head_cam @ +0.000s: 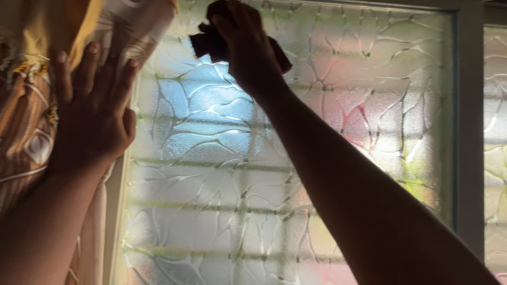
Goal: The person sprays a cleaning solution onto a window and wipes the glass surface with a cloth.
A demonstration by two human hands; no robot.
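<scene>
My right hand (240,39) is raised high against a patterned frosted window pane (222,174) and grips a dark cloth (203,45) pressed to the glass near its top. My left hand (92,111) lies flat, fingers spread, on a striped orange and yellow curtain (24,137) and holds it back against the left side of the window. My right forearm crosses the pane diagonally from the lower right.
A pale window frame post (469,132) stands at the right, with a second frosted pane (496,148) beyond it. The left frame edge (112,221) runs down beside the curtain. Horizontal bars show faintly behind the glass.
</scene>
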